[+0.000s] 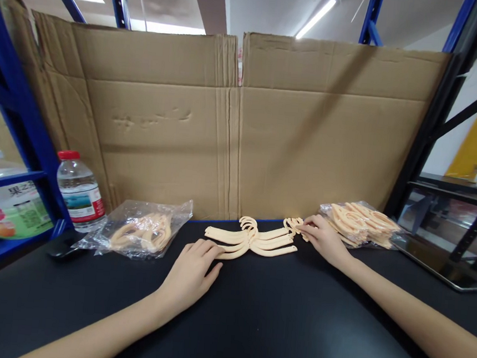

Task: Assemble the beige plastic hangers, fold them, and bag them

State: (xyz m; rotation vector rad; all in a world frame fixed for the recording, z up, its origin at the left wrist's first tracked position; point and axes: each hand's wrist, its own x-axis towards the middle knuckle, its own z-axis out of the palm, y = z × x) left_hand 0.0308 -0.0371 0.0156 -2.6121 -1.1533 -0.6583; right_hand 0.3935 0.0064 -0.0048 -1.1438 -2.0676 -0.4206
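Several cream plastic clothes hangers (251,237) lie fanned out in a row on the black tabletop, their hooks pointing to the back. The fingers of my left hand (193,267) rest on the left end of the nearest hanger, thumb held apart. To the right of the hangers is a small pile of curved cream plastic pieces (293,224). There my right hand (325,239) has its fingertips closed on one of these pieces; its exact shape is partly hidden.
A clear bag of cream pieces (144,232) lies left, and a fuller bag (360,223) lies right, beside a dark flat phone-like device (440,262). A red-capped water bottle (81,193) stands at the left. Cardboard panels (162,139) wall off the back.
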